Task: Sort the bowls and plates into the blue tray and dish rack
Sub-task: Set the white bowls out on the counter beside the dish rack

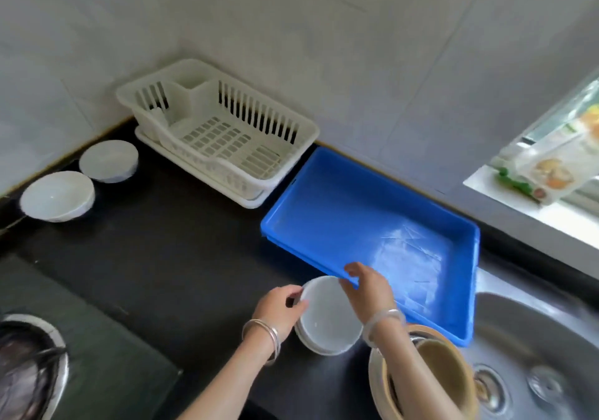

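A small stack of white plates [327, 319] sits on the black counter, just in front of the blue tray [363, 205]. My left hand [280, 309] pinches the top plate's left rim. On its far right rim, my right hand [368, 285] grips with curled fingers, beside the tray's front edge. The blue tray holds nothing. A white dish rack [220, 134] with nothing in it stands in the back corner. Two white bowls [58, 196] [108, 160] sit at the far left of the counter.
A steel sink [534, 354] lies at the right, with a tan pot [434, 374] at its near edge. A gas burner [29, 364] on a dark glass hob is at the lower left. A food packet [551, 160] leans on the window ledge.
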The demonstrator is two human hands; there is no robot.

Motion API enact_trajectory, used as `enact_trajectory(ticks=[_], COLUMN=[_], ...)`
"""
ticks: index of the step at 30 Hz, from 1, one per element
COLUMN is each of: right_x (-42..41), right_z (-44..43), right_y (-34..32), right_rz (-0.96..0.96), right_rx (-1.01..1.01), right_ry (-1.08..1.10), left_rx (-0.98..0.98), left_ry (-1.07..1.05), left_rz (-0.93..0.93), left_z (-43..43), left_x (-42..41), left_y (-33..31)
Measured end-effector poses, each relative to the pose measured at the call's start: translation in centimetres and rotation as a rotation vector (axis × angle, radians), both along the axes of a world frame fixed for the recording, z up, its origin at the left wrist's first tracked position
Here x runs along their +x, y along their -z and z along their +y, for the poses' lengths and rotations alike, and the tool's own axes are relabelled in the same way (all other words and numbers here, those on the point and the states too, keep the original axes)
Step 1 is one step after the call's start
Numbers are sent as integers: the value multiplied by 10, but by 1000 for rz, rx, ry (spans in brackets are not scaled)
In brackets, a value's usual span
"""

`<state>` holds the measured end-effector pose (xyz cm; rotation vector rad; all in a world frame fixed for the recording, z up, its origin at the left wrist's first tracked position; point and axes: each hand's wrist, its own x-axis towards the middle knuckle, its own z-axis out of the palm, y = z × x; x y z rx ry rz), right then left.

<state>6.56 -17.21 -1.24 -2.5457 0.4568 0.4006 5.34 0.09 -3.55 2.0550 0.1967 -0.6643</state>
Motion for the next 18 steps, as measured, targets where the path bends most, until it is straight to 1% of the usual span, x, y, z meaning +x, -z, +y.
enact_trajectory(ticks=[2, 4, 12, 18], right_x=[-9, -16, -17, -27], right_z=[-9, -11, -5, -10], right_y=[5, 8, 11, 2], right_rz=[55, 76, 17, -53], right_rx=[-3, -43, -254, -250], right_ry=[13, 0, -110, -53], left_rx=[64, 85, 62, 34], left_ry=[-11, -25, -22, -47], left_rz=[-15, -28, -34, -29], left_z=[-6, -9, -8, -6], left_x=[-4, -5, -9, -10], left_y=[2, 4, 8, 7])
